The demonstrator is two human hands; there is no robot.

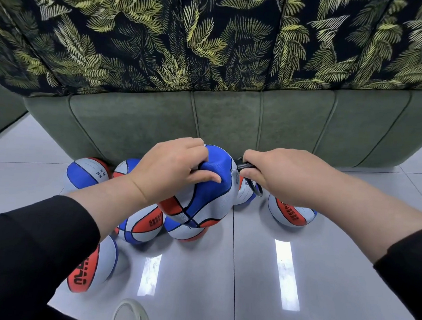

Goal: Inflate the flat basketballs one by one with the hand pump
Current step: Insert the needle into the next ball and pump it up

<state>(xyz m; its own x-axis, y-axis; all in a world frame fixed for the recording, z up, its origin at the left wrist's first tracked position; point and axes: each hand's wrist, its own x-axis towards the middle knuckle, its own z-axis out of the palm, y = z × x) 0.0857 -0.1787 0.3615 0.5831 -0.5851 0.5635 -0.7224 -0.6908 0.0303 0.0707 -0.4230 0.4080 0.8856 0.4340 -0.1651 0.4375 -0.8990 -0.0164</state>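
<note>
A flat, folded basketball (210,192) in blue, white and red is held up above the floor. My left hand (169,169) grips its crumpled blue top, thumb pressing into the fold. My right hand (281,177) grips the black hand pump (244,166), whose tip points at the ball's right side. A black loop (257,190) hangs under that hand. Most of the pump is hidden by my fingers.
Several other blue, white and red basketballs lie on the glossy tiled floor: one (86,173) at the left, one (143,225) below the held ball, one (291,213) at the right, one (92,266) near my left sleeve. A green sofa (232,121) with a leaf-patterned cover stands right behind.
</note>
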